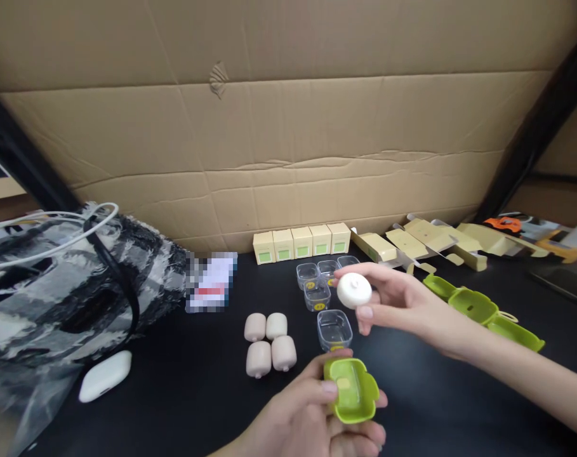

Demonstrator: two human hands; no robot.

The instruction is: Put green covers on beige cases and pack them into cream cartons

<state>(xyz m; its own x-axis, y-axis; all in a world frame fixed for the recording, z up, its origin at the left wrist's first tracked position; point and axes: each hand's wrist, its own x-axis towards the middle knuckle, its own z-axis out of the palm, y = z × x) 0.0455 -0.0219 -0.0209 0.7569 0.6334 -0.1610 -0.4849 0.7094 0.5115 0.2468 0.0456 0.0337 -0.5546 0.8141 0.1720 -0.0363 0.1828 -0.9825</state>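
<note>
My left hand [311,412] holds a small green plastic case [357,393] with a wavy rim, its hollow side facing up. Above and a little to the right, my right hand [393,298] pinches a round white piece [353,290] with a small nub on top. Just beyond the green case stands a clear square cup [334,330] with a yellow label. Several more clear cups [317,295] are grouped behind it. To the left sit pale pink rounded pieces [258,358] and a cream one [277,325], close together.
Small cream boxes [302,242] stand in a row against the cardboard wall [288,127]. Flattened cartons [421,238] lie at the back right, with more green cases [473,304] in front. A white oval case [106,376] and a black-and-white cloth bag [79,273] are on the left.
</note>
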